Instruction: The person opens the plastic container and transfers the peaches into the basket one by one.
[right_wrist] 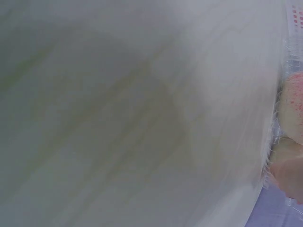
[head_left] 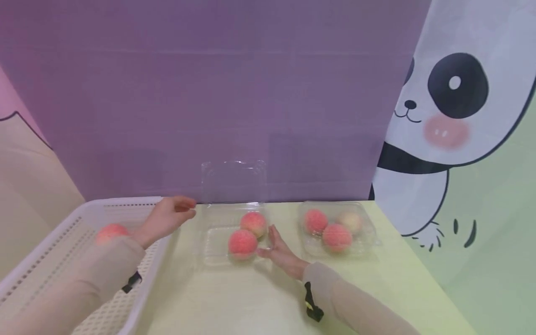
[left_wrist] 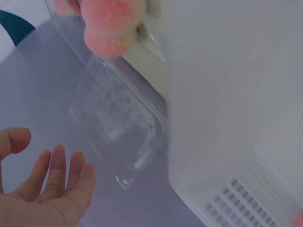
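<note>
A clear plastic clamshell box (head_left: 215, 246) stands with its lid (head_left: 234, 184) raised at the back. Two pink peaches, a front one (head_left: 243, 244) and a rear one (head_left: 253, 224), lie in its right half. My right hand (head_left: 284, 253) is at the box's right side, fingers extended, thumb by the front peach; whether it touches cannot be told. In the right wrist view only a bit of this hand (right_wrist: 289, 177) shows, near a peach (right_wrist: 293, 106). Over the right rim of a white basket, my left hand (head_left: 167, 216) holds nothing; its fingers (left_wrist: 57, 170) are loosely bent.
Inside the white basket (head_left: 157, 260) at left lies another peach (head_left: 112, 231), partly behind the left forearm. To the right, a second clear box (head_left: 307, 244) contains three peaches, one paler. A purple backdrop (head_left: 209, 102) rises at the table's (head_left: 234, 302) far edge.
</note>
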Available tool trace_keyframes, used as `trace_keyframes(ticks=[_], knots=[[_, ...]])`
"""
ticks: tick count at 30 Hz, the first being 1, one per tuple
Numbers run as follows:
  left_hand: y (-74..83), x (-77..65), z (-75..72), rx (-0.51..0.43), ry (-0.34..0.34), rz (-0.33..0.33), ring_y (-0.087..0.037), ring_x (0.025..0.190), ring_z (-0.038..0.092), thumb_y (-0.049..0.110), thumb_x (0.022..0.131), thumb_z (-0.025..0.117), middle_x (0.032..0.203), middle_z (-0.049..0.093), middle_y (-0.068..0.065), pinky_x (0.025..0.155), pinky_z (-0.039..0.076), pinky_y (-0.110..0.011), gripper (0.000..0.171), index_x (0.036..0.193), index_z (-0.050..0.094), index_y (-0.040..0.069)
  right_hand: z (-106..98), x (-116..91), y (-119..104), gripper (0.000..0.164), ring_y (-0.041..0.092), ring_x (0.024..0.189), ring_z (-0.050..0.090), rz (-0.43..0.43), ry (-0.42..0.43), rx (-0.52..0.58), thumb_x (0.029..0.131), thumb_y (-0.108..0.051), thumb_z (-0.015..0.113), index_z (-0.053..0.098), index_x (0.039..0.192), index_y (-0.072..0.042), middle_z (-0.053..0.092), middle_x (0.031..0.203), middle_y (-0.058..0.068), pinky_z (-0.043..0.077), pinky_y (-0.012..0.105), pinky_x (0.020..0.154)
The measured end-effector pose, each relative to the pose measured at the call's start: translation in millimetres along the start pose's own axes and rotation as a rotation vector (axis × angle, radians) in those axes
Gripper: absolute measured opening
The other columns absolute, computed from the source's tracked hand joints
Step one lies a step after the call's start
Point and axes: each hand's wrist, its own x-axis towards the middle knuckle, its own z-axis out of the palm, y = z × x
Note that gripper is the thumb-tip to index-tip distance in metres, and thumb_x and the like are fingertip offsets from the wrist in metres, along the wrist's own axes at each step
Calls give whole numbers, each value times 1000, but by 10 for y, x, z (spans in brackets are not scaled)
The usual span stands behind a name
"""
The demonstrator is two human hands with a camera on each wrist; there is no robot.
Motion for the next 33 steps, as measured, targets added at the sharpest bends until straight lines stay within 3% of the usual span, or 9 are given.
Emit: trace_keyframes(ticks=[8,12,19,24,33], knots=[[160,54,323,-51,-94,24,-30,97,62,13,84,59,105,64,-18,81,52,-39,30,110,60,-4,5,21,-40,96,31,141,-3,-1,-1,-14,84,-20,63,-10,146,-11,-5,154,11,2,56,111],[246,87,447,-12,-161,-20,-28,95,61,15,83,59,105,64,-17,79,52,-38,33,110,60,-4,17,39,-50,96,30,141,-3,6,6,-16,84,-20,63,-10,147,-11,-5,154,10,2,55,111],[343,170,714,15,-222,-95,-28,99,59,15,81,60,109,63,-16,83,51,-40,37,112,58,-3,13,62,-32,97,31,141,-2,8,13,-17,83,-20,64,-9,147,-11,-4,154,11,3,56,111],[245,234,946,22,-204,-137,-29,104,57,17,81,62,114,60,-16,87,48,-43,39,115,56,-2,17,66,-3,98,31,141,-1,22,18,-20,83,-23,64,-9,147,-12,-3,154,11,3,56,111],[65,291,1299,12,-132,-67,-23,85,59,23,71,74,92,65,-11,79,50,-38,44,103,61,-4,32,41,4,97,32,141,-1,24,20,-14,84,-21,63,-10,147,-11,-4,154,12,5,57,111]])
